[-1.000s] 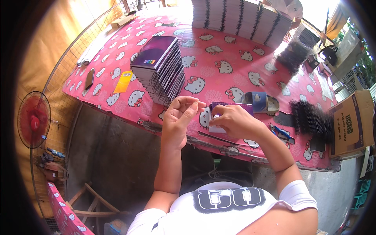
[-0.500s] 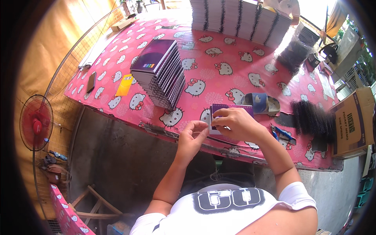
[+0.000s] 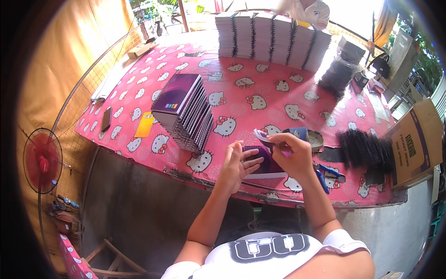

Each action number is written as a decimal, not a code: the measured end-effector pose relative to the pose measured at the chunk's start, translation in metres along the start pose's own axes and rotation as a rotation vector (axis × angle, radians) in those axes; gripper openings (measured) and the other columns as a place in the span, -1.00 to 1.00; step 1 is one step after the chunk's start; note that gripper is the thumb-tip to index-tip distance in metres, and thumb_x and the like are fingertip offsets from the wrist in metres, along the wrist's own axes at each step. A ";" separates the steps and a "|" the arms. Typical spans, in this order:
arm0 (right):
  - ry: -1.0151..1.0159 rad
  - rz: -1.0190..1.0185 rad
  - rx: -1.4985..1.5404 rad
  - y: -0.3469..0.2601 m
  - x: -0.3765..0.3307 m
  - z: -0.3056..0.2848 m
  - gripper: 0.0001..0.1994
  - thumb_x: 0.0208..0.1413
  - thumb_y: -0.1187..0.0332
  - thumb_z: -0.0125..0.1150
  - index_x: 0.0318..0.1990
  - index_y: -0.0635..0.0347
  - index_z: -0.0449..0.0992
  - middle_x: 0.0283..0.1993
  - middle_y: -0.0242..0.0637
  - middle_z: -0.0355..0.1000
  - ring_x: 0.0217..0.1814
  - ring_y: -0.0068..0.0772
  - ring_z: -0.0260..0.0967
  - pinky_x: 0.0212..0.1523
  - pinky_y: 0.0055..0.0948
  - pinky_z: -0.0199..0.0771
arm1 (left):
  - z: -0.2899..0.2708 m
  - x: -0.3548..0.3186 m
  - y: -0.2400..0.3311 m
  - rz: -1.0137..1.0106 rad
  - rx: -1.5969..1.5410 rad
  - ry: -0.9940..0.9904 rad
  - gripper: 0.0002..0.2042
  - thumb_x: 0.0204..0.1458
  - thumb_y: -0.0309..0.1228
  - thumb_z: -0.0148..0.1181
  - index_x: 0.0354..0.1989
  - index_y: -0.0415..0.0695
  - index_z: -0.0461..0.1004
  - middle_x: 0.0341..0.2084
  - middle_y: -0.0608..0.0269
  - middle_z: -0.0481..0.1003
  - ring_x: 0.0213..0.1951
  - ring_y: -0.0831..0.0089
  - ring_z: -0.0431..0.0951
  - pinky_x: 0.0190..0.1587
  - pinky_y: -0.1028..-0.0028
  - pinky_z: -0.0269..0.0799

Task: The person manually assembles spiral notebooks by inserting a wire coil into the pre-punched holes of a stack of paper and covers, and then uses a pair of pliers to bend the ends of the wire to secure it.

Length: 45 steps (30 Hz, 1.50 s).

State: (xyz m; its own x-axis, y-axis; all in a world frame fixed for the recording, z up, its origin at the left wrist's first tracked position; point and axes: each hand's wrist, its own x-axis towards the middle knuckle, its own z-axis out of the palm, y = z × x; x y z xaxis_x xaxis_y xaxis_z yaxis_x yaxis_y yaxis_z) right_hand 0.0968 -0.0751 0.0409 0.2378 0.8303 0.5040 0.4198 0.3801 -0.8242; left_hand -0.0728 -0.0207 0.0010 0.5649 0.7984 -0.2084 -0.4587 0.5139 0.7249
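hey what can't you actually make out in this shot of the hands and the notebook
Head view:
- Notebook: mostly covered by left hand and right hand.
- Small strip in the right fingers: too small to identify.
- Person behind the far stacks: cut off by the top edge.

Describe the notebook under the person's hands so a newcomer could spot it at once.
Start at the pink cartoon-cat tablecloth and follow its near edge. Between the leaning stack of purple notebooks and the black spiral coils, one purple notebook lies flat. Unlike the stacked ones, it lies alone, under the left hand and right hand.
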 end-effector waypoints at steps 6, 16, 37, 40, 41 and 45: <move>-0.379 -0.283 -0.289 -0.013 -0.032 0.003 -0.66 -0.14 0.55 0.37 -0.12 0.21 0.55 -0.15 -0.18 0.55 -0.10 -0.26 0.51 -0.07 -0.33 0.52 | 0.000 0.010 -0.006 0.124 0.290 -0.034 -0.58 0.19 -0.57 0.02 0.20 -0.11 0.11 -0.18 0.15 0.43 -0.26 0.56 0.49 -0.16 0.51 0.45; -0.129 0.440 0.394 0.028 -0.043 -0.059 -0.58 -0.03 0.75 0.15 -0.05 0.14 0.26 -0.14 -0.43 0.26 -0.07 -0.61 0.21 -0.11 -0.60 0.30 | 0.024 -0.011 0.002 0.685 0.922 -0.092 -0.56 0.08 -0.72 0.02 0.14 -0.07 0.30 -0.15 0.20 0.40 -0.12 0.42 0.39 -0.06 0.48 0.32; 0.239 -0.011 -0.901 0.117 -0.011 -0.146 -0.59 -0.26 0.31 0.50 -0.25 0.24 0.45 -0.19 -0.08 0.39 -0.12 -0.03 0.34 -0.13 -0.13 0.36 | 0.061 0.016 -0.008 0.994 1.358 0.091 -0.91 -0.09 -0.26 0.34 -0.46 0.06 0.60 -0.51 0.55 0.56 -0.30 0.47 0.48 0.12 0.16 0.06; 0.269 0.508 -1.346 0.146 -0.014 -0.210 -0.62 -0.14 0.20 0.45 -0.24 0.23 0.47 -0.16 -0.10 0.42 -0.08 -0.07 0.41 -0.07 -0.19 0.46 | 0.061 0.017 -0.010 0.963 1.393 0.091 -0.90 -0.10 -0.26 0.35 -0.44 0.06 0.60 -0.47 0.53 0.57 -0.25 0.45 0.47 0.11 0.14 0.04; 0.198 0.610 -1.399 0.160 -0.020 -0.220 -0.63 -0.12 0.21 0.45 -0.24 0.23 0.47 -0.14 -0.09 0.43 -0.05 -0.05 0.43 -0.07 -0.20 0.48 | 0.062 0.018 -0.012 0.973 1.412 0.100 -0.90 -0.10 -0.26 0.35 -0.44 0.06 0.60 -0.47 0.53 0.57 -0.24 0.45 0.47 0.11 0.12 0.04; 0.107 0.582 -1.337 0.179 -0.026 -0.235 -0.64 -0.10 0.27 0.42 -0.21 0.27 0.47 -0.16 -0.03 0.44 -0.13 0.02 0.49 -0.13 -0.16 0.51 | 0.062 0.022 -0.013 0.996 1.438 0.107 -0.91 -0.09 -0.27 0.35 -0.44 0.06 0.60 -0.46 0.54 0.57 -0.20 0.44 0.46 0.12 0.07 0.02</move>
State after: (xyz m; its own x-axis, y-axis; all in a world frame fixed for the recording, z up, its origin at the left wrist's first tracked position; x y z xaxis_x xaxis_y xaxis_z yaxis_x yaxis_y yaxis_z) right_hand 0.3718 -0.1242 -0.0592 0.6923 0.6747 0.2558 0.7126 -0.6952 -0.0949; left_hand -0.0120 -0.0293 0.0278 0.3995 0.6540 0.6424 0.3803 -0.7558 0.5330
